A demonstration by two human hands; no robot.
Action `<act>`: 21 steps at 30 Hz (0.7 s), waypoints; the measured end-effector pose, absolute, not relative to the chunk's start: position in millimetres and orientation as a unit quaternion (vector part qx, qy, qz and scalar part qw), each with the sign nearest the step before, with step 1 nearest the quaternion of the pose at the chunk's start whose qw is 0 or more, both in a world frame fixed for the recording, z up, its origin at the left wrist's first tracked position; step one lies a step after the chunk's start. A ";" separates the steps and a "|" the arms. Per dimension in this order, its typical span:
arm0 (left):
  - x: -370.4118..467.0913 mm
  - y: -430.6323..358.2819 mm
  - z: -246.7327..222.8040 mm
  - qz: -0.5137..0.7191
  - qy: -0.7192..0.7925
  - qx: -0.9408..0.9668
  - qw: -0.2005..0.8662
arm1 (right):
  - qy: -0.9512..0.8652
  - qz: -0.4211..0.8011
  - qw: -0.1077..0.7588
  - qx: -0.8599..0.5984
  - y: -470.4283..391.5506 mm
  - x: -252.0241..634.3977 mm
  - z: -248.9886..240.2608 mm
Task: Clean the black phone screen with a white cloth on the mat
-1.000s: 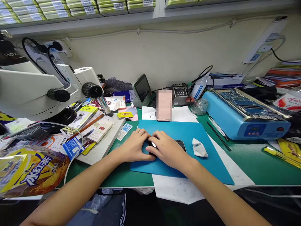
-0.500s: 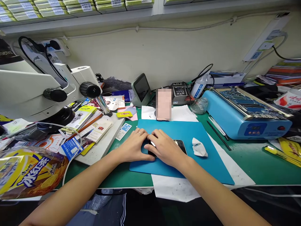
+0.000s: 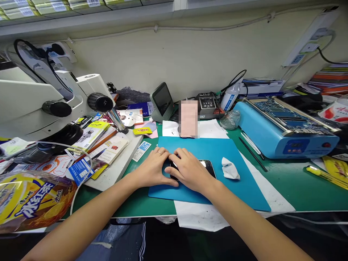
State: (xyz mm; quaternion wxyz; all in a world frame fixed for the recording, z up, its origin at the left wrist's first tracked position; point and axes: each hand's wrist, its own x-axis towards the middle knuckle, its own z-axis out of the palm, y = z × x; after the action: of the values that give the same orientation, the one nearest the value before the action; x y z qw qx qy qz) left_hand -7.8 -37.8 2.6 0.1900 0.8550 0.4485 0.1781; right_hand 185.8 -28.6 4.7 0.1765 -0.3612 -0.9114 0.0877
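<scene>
A phone (image 3: pixel 208 166) with a dark, glossy face lies flat on the blue mat (image 3: pixel 198 145), its left part covered by my hands. My left hand (image 3: pixel 154 166) curves round the phone's left end, thumb along the near side and a ring on one finger. Across the phone's left half rests my right hand (image 3: pixel 187 168), fingers bent and thumb pointing left, gripping it. The fingertips of both hands meet at the far left corner, where the exact contact is hidden. A crumpled white tissue (image 3: pixel 230 169) sits on the mat to the right of the phone.
At left stand a microscope (image 3: pixel 29 105), stacked booklets and an iced-tea bottle (image 3: pixel 32 199). Behind the mat are a pink upright panel (image 3: pixel 189 117), partly blurred, and a small display (image 3: pixel 162 101). A blue machine (image 3: pixel 288 134) carrying circuit boards and a glass jar (image 3: pixel 230 119) occupy the right.
The camera view has shifted slightly. Both hands keep nearly the same pose on the phone, and the tissue stays where it was on the mat.
</scene>
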 end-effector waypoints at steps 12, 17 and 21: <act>-8.8 -36.0 -1.1 0.172 0.451 0.856 0.186 | -0.910 0.087 0.172 -0.366 -26.3 184.9 1.2; -8.2 -36.4 1.2 0.165 0.453 0.852 0.203 | -0.910 0.088 0.175 -0.367 -26.1 185.8 1.4; -8.8 -36.3 1.0 0.166 0.449 0.853 0.208 | -0.908 0.090 0.182 -0.366 -25.7 185.8 1.0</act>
State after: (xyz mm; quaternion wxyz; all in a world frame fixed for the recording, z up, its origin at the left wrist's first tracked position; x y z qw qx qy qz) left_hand -8.8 -36.3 1.0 0.2076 0.8530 0.4493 0.1655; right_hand 185.8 -25.7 1.0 0.1818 -0.3662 -0.9081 0.0901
